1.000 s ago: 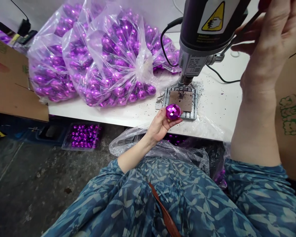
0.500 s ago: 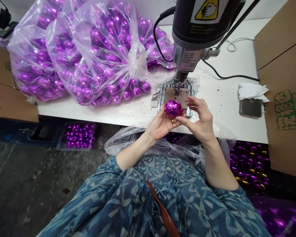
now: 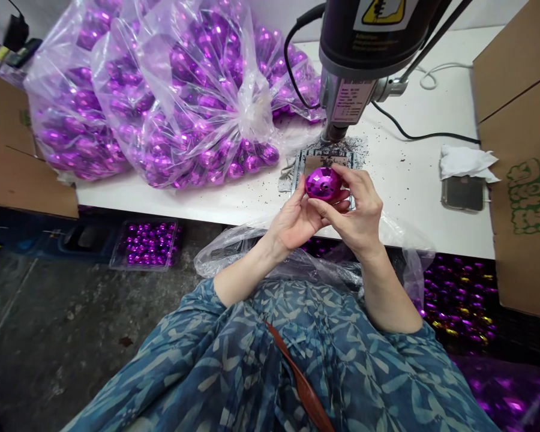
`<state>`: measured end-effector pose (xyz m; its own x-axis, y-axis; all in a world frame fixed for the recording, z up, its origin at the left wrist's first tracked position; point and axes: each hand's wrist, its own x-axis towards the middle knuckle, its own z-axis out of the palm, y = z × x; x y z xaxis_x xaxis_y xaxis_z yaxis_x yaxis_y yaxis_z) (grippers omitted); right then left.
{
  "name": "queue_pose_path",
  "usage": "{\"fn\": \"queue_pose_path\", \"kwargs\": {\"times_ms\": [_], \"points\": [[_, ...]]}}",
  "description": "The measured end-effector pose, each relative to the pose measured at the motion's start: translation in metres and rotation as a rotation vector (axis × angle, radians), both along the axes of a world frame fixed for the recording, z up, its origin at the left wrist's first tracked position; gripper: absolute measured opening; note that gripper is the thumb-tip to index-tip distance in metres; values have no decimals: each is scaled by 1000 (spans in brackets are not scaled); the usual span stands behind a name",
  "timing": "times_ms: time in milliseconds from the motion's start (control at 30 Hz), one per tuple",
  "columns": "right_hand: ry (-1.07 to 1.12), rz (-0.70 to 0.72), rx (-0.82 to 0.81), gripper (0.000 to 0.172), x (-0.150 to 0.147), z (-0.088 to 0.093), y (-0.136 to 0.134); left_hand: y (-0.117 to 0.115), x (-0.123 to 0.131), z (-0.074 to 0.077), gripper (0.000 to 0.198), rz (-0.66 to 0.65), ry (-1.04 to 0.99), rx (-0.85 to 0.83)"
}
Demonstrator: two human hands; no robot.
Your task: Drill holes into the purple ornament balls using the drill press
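Observation:
A shiny purple faceted ball (image 3: 323, 183) is held between both my hands just in front of the white table's edge. My left hand (image 3: 294, 219) cups it from the left and below, fingers closed on it. My right hand (image 3: 357, 213) wraps over it from the right, fingers pinched on it. Right behind the ball lies the metal base plate (image 3: 326, 161) of a drill press (image 3: 369, 54), whose chuck hangs above the plate amid dark shavings.
Clear bags of purple balls (image 3: 175, 102) fill the table's left half. A phone (image 3: 462, 193) under a white tissue lies at the right. Cardboard boxes (image 3: 519, 180) stand at both sides. A tray of purple balls (image 3: 147, 243) sits on the floor; more balls lie lower right.
My right hand came down from the drill press lever and joined the left on the purple ball. The ball rose slightly toward the base plate.

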<state>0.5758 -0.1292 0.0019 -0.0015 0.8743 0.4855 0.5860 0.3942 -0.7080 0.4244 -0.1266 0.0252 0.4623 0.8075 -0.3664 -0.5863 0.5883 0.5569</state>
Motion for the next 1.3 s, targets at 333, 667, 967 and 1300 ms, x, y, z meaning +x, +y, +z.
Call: {"fn": "queue_pose_path", "kwargs": {"times_ms": [333,667,967,1300], "points": [[16,-17,4,91,2,-2,-2,-1,4,0,68,-24,46,41],[94,-59,-49,88,11,-6,-7,1,12,-19,67,-39,72,141],[235,114,-177,83,17,-37,-14,1,6,-30,71,373,291,629],[372,96,-225,80,18,-32,-18,-6,8,-25,59,392,383,676]]}}
